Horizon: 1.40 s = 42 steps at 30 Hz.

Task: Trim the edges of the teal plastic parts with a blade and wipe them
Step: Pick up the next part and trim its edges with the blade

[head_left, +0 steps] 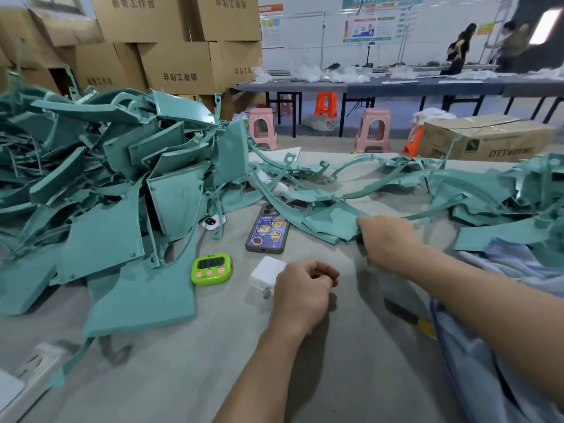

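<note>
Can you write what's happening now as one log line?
right hand: grips teal part by its edge | left hand: curled beside white charger, contents hidden

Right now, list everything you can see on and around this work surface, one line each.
teal plastic parts: many, teal, heaped left, strewn across far side
phone: one, cartoon case, centre
timer: one, lime green, near phone
charger plug: one, white, right of timer
cloth: one, light blue, right edge
tool: one, black and yellow, blurred, beside cloth
cardboard boxes: several, brown, stacked behind heap; one far right
stools: several, pink and orange, floor beyond
people: two, dark and olive tops, far back right
left hand: one, fingers curled, nothing seen in it
right hand: one, grips a teal part by its edge
</note>
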Tool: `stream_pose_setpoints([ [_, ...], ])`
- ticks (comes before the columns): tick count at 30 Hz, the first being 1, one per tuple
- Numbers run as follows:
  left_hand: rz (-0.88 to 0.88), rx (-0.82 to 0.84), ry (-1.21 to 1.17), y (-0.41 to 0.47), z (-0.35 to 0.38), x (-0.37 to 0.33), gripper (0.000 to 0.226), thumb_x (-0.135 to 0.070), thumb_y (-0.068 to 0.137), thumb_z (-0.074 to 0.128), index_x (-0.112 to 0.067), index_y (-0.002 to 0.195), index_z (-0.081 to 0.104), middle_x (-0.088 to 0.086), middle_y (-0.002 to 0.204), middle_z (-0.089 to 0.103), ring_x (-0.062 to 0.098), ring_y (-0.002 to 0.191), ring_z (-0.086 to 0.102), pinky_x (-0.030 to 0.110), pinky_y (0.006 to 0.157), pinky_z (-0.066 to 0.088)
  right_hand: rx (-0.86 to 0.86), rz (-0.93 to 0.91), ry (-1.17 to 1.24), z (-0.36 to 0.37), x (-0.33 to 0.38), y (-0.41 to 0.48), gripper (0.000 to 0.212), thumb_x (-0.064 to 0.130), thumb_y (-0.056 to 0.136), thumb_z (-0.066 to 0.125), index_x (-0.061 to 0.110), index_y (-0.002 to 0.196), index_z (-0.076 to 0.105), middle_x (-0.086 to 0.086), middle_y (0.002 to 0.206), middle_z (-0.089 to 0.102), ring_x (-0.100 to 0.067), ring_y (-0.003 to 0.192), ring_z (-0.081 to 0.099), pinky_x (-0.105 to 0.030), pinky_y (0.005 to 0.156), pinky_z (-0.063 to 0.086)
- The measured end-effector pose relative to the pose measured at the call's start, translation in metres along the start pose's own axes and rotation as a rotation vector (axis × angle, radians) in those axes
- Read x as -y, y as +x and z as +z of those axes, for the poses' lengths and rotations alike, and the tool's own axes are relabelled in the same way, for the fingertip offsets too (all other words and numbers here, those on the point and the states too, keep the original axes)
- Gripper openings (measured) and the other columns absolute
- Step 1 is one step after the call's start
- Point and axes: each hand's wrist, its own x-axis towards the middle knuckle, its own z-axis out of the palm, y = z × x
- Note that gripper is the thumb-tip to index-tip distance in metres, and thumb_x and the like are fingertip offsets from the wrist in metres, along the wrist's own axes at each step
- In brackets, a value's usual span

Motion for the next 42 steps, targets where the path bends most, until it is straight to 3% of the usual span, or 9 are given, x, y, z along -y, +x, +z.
stream_pose_setpoints([
  [8, 0.021, -0.038, -0.004, -0.004, -0.002, 0.000, 0.030, -0.004, 0.081, 0.059, -0.025, 0.076, 0.079, -0.012, 0.072, 0.075, 0.004, 0.058, 0.064, 0.021, 0.061, 0.052, -0.245, 0.020, 0.012, -0.066, 0.000, -0.031, 0.017, 0.033, 0.098, 0.055, 0.026, 0.089, 0.068, 0.000, 0.079, 0.069, -0.027, 0.074, 0.063, -0.032, 0.060, 0.041],
  [12, 0.076, -0.085, -0.057, -0.016, -0.011, -0.001, 0.021, -0.029, 0.079, 0.066, -0.035, 0.097, 0.075, -0.019, 0.082, 0.075, 0.007, 0.076, 0.070, 0.023, 0.069, 0.054, -0.336, 0.059, 0.731, -0.101, 0.001, -0.066, 0.035, 0.023, 0.088, 0.073, 0.023, 0.056, 0.058, 0.008, 0.048, 0.053, -0.007, 0.046, 0.043, -0.021, 0.046, 0.035],
  [16, 0.113, 0.148, -0.549, -0.032, -0.012, -0.015, 0.038, -0.038, 0.081, 0.059, -0.023, 0.113, 0.073, -0.001, 0.108, 0.076, 0.010, 0.100, 0.070, 0.037, 0.082, 0.059, -0.210, 0.272, 1.464, -0.102, 0.024, -0.121, 0.045, 0.017, 0.095, 0.068, 0.020, 0.051, 0.058, 0.000, 0.046, 0.048, -0.014, 0.041, 0.034, -0.024, 0.044, 0.027],
  [22, -0.030, 0.263, -1.061, -0.054, -0.011, -0.037, 0.034, -0.007, 0.076, 0.066, -0.008, 0.108, 0.076, 0.009, 0.106, 0.077, 0.018, 0.085, 0.076, 0.028, 0.068, 0.061, -0.223, 0.383, 1.758, -0.104, 0.046, -0.167, 0.035, 0.013, 0.101, 0.059, 0.010, 0.067, 0.055, -0.007, 0.055, 0.053, -0.013, 0.046, 0.037, -0.020, 0.046, 0.033],
  [26, -0.207, 0.239, -1.157, -0.055, -0.017, -0.042, 0.029, -0.017, 0.103, 0.044, -0.004, 0.112, 0.068, 0.011, 0.091, 0.078, 0.020, 0.078, 0.075, 0.035, 0.076, 0.060, -0.090, 0.143, 1.562, -0.106, 0.062, -0.186, 0.024, 0.013, 0.085, 0.068, 0.024, 0.107, 0.068, 0.003, 0.063, 0.062, -0.012, 0.059, 0.050, -0.025, 0.063, 0.042],
  [31, -0.351, 0.044, -1.332, -0.039, -0.055, -0.034, 0.017, -0.008, 0.092, 0.056, -0.007, 0.080, 0.069, -0.001, 0.056, 0.063, 0.007, 0.041, 0.060, 0.017, 0.042, 0.050, -0.298, 0.314, 1.064, -0.069, 0.032, -0.202, 0.012, 0.025, 0.085, 0.070, 0.033, 0.092, 0.073, 0.018, 0.071, 0.067, 0.001, 0.067, 0.060, -0.011, 0.061, 0.040],
  [33, -0.357, 0.056, -1.121, -0.038, -0.062, -0.033, 0.019, -0.011, 0.071, 0.067, -0.011, 0.089, 0.062, -0.007, 0.051, 0.059, -0.001, 0.037, 0.054, 0.011, 0.037, 0.042, -0.200, 0.402, 0.887, -0.045, 0.012, -0.210, 0.018, 0.024, 0.088, 0.068, 0.032, 0.103, 0.073, 0.018, 0.081, 0.066, -0.007, 0.080, 0.061, -0.015, 0.064, 0.037],
  [39, -0.343, 0.063, -0.635, -0.038, -0.040, -0.041, 0.019, -0.001, 0.099, 0.052, -0.003, 0.081, 0.059, 0.006, 0.045, 0.058, 0.013, 0.030, 0.053, 0.018, 0.030, 0.040, 0.011, 0.552, 0.507, -0.031, -0.047, -0.214, 0.050, 0.035, 0.093, 0.062, 0.032, 0.142, 0.052, -0.001, 0.145, 0.057, -0.028, 0.135, 0.049, -0.035, 0.106, 0.040],
  [42, -0.319, -0.003, -0.475, -0.034, -0.029, -0.032, 0.022, -0.005, 0.096, 0.056, -0.002, 0.075, 0.064, 0.010, 0.051, 0.062, 0.017, 0.034, 0.055, 0.023, 0.034, 0.044, -0.012, 0.578, 0.247, -0.035, -0.046, -0.219, 0.046, 0.020, 0.087, 0.063, 0.028, 0.132, 0.057, -0.001, 0.139, 0.058, -0.028, 0.132, 0.049, -0.038, 0.107, 0.036],
])
